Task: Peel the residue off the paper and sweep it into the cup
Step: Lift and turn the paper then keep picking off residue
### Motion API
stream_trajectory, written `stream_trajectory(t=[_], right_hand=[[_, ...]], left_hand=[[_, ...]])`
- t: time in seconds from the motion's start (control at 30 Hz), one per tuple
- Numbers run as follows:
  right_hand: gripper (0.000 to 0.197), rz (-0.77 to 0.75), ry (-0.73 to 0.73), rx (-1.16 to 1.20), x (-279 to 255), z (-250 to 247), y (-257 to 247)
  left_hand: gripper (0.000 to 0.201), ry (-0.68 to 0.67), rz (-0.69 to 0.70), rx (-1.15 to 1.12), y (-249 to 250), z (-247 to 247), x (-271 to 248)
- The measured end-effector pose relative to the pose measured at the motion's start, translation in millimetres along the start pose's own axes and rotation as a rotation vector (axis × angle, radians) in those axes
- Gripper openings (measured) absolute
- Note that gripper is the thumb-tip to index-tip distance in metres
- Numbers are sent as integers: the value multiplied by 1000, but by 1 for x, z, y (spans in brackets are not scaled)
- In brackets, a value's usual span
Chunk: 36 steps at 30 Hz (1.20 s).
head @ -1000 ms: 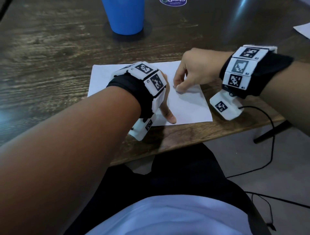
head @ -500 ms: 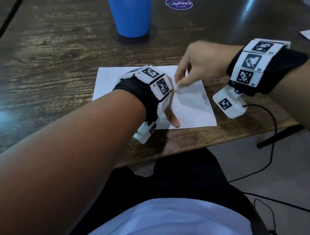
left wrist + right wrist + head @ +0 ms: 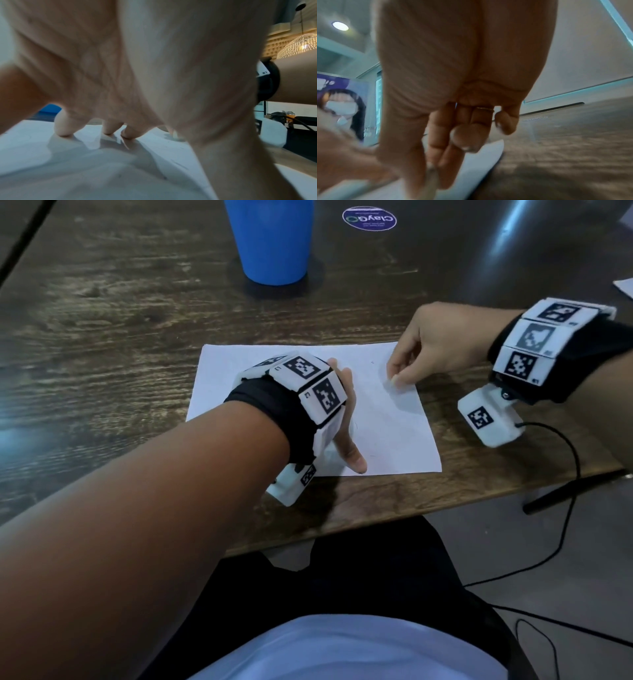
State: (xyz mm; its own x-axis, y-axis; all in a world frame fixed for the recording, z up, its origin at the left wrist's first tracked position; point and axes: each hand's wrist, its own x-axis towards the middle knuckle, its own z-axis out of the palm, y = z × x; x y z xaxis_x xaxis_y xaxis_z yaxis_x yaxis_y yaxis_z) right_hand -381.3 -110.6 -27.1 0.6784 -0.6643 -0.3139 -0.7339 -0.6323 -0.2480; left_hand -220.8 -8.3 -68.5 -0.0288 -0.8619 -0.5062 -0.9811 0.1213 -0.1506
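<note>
Right hand [image 3: 442, 344] pinches a thin pale strip of residue [image 3: 430, 180] btwn thumb and forefinger, just over the right edge of the white rectangular paper sheet [image 3: 394, 436]. Left hand [image 3: 344, 419], fingers [image 3: 64, 127] spread, presses fingertips and thumb onto the sheet's middle. Paper lies flat near the front edge of the dark wooden table [image 3: 102, 337]; blue plastic cup [image 3: 272, 241] stands upright well behind it.

Open tabletop lay between the paper and the blue cup

Bare wooden table [image 3: 137, 313] stretched from the paper's [image 3: 394, 440] far edge to the blue cup [image 3: 274, 241], which stood upright well beyond it. On the sheet, the left hand [image 3: 344, 419] pressed mid-page and the right hand [image 3: 442, 347] crowded its right edge, a bare strip between them.
</note>
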Motion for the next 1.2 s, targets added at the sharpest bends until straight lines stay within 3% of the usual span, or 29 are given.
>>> stream_trajectory(t=[0.07, 0.2, 0.33, 0.4, 0.53, 0.7, 0.8, 0.97, 1.2], right_hand=[[2, 21, -27, -57, -2, 5, 4], [4, 122, 170, -131, 8, 4, 10], [10, 160, 317, -165, 13, 1, 8], [7, 83, 261, -73, 13, 3, -3], [3, 31, -22, -32, 8, 9, -20], [2, 193, 128, -127, 22, -5, -12], [6, 172, 205, -179, 28, -1, -21], [6, -6, 70, -27, 21, 16, -50], [4, 171, 209, -92, 40, 4, -43]], left_hand=[[171, -24, 1, 11, 1, 1, 0], [155, 7, 33, 48, 0, -1, 1], [162, -8, 12, 63, -1, 0, 3], [163, -15, 7, 74, -1, 2, 0], [159, -8, 3, 58, 1, 1, 0], [163, -46, -4, 32, 0, -1, -2], [161, -44, 1, -13, -2, 3, -1], [146, -21, 22, -36, 1, -2, -14], [132, -80, -26, 11, 5, -9, -24]])
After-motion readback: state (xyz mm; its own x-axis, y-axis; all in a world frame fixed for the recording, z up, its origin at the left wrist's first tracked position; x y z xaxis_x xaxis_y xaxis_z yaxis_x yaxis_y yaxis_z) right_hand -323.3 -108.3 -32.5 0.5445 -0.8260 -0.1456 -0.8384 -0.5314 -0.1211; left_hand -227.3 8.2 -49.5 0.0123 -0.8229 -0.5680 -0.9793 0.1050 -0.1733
